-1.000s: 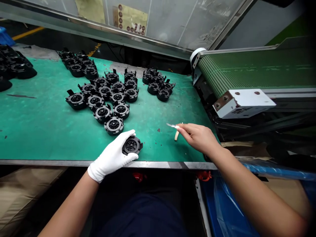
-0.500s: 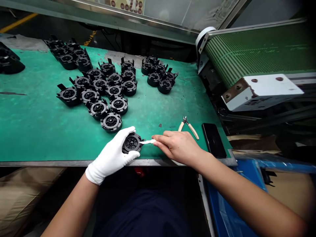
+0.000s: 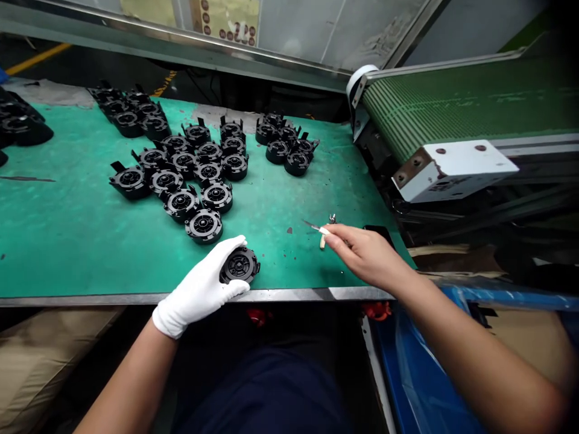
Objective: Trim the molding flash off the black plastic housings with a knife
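Observation:
My left hand [image 3: 201, 286], in a white glove, grips a round black plastic part [image 3: 239, 265] by its sides at the table's front edge. The part's ribbed face with a central hub is turned up. My bare right hand [image 3: 362, 250] pinches a small knife [image 3: 322, 230] with a white handle; its thin blade points left, apart from the part. Beneath and behind the right hand lie cutting pliers [image 3: 332, 218] with cream handles, mostly covered. Nearest beyond the left hand stands another black part [image 3: 204, 225] of the same kind.
Several like black parts [image 3: 184, 161] stand in groups on the green tabletop [image 3: 90, 241]. A green conveyor belt [image 3: 443, 102] with a white end bracket [image 3: 456, 169] is at the right. A black phone [image 3: 377, 230] lies partly hidden by my right hand. Below right is a blue bin [image 3: 420, 361].
My right hand has moved right with the knife, away from the black part, and now covers much of the pliers and phone. The left hand keeps its hold. The view has shifted slightly.

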`<state>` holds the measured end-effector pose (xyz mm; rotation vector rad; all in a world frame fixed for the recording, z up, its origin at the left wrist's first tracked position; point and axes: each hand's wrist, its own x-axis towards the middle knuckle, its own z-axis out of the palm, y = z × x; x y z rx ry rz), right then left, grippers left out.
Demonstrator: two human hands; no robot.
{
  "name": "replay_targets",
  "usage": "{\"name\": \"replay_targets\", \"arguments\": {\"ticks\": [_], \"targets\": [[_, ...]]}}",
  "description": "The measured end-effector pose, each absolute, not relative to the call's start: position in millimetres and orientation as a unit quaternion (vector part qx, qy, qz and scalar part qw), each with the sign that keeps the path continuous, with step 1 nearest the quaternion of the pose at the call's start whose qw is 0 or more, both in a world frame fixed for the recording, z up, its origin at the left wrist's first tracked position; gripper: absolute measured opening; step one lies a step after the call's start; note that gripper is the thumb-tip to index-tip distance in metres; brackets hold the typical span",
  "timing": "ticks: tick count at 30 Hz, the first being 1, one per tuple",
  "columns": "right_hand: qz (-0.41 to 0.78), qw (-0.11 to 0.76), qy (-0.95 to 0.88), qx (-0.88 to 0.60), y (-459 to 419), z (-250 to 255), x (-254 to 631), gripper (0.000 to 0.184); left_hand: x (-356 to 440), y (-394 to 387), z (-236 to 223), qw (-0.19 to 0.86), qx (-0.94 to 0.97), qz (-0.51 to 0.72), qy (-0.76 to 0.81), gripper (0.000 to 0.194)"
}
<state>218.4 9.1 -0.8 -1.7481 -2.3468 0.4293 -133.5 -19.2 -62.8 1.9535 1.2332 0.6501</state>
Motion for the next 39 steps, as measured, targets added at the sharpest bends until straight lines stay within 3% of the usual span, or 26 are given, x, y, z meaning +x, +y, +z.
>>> {"name": "replay_targets", "arguments": {"ticks": [6,10,17,23,39], "targets": [[0.285,0.123,-0.771,-0.556,-20.8,-33.0,183.2,0.035,-126.9,-18.9,-63.6,0.4,0.765,0.22,0.453,0.077],[0.316,0.13,-0.776,-0.531,-36.8,-48.7,173.7,0.035,-119.3,-27.9,-65.2,0.404,0.744,0.236,0.477,0.079],[0.282,0.106,-0.777,-0.553,-49.7,-58.4,172.1,0.039,-92.5,-43.8,-68.6,0.339,0.711,0.307,0.534,0.102],[0.282,0.091,-0.798,-0.525,-45.9,-51.5,166.5,0.039,-80.2,-37.9,-75.7,0.292,0.724,0.32,0.537,0.091],[0.162,0.013,-0.827,-0.539,-43.3,-39.4,150.2,0.04,-80.9,-36.6,-79.5,0.268,0.734,0.334,0.528,0.087]]}}
